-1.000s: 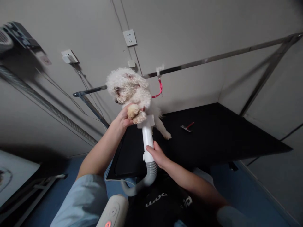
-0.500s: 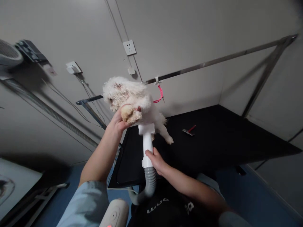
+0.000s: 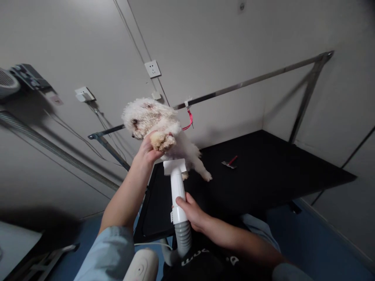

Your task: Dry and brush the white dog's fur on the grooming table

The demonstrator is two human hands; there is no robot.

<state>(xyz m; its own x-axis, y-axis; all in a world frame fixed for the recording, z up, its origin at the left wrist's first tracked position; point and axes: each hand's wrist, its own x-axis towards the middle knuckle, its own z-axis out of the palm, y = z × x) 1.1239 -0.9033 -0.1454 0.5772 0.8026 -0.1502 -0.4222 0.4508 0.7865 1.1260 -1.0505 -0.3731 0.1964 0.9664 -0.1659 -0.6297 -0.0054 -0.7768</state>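
A white curly-haired dog is on the black table, its head turned toward the left. My left hand is closed around one of its front paws, whose fur is stained brown, and holds it raised. Wrapped round the white handle of a dryer nozzle is my right hand. The nozzle's wide flat head sits just under the dog's chest; whether it touches the fur I cannot tell. A grey ribbed hose runs down from the handle.
A red-handled grooming rake lies on the table right of the dog. Behind, a metal bar carries a pink-red loop. Wall sockets with cables are at the back. A white rounded device is close at the bottom.
My right hand has drawn the nozzle slightly down, away from the dog's body. The dog's head has turned so more of its face shows. The whole view has shifted a little.
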